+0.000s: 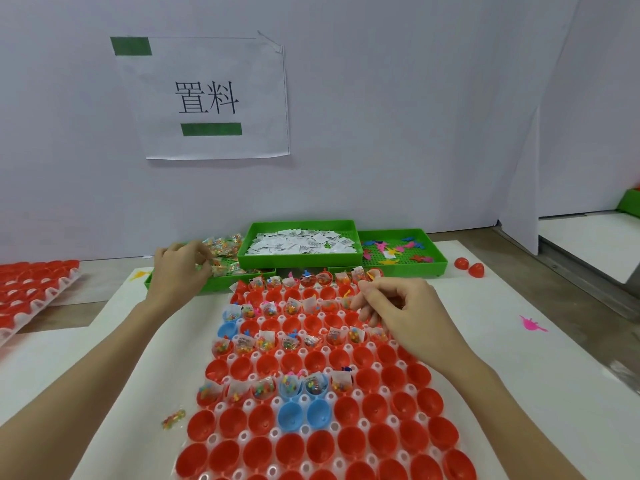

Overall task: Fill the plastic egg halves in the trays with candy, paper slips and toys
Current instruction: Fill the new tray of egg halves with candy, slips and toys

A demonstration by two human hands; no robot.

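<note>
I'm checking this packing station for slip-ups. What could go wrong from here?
1. The left hand reaches into the candy tray while the right hand hovers low over filled egg halves; it might knock slips out.
2. Filled and empty rows alternate, so a half could be skipped.
3. A candy packet and a pink toy lie loose on the white sheet and may be missed.

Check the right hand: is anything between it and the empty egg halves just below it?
Nothing visible is. The right hand hovers over the egg tray, fingers curled, apparently pinching something too small to identify. The empty red halves beneath and beside it lie open, uncovered. The left hand is away at the candy tray.
</note>
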